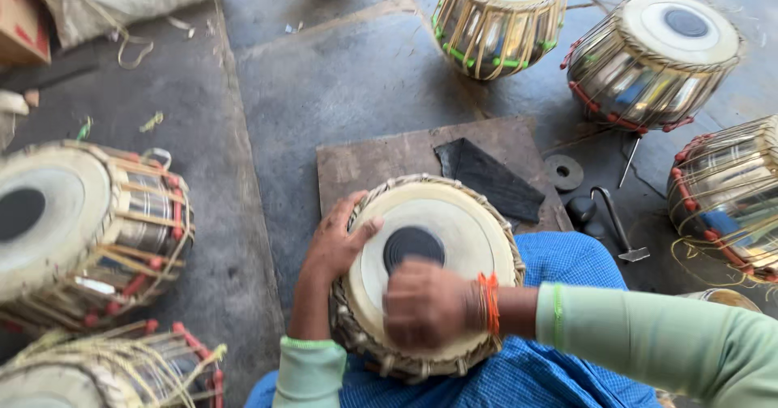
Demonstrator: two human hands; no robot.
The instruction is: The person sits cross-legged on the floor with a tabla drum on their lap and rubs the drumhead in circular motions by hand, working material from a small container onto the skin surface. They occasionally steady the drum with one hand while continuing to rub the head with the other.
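Left hand [336,242] clamped on drum [454,222] rim; right hand [425,304] blurred over skin, fingers closed, holding unclear. Drum skin already laced; work ongoing.

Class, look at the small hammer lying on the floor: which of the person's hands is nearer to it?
Right. The right hand hovers blurred over the drum in the lap, closer to the hammer; the left hand grips the drum's far rim.

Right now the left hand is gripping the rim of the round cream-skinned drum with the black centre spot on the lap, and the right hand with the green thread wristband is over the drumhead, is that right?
Not quite: the head view shows the right hand wearing an orange thread wristband, not green. The rest holds: the left hand grips the rim of the round cream-skinned drum, and the right hand, blurred, is over the drumhead.
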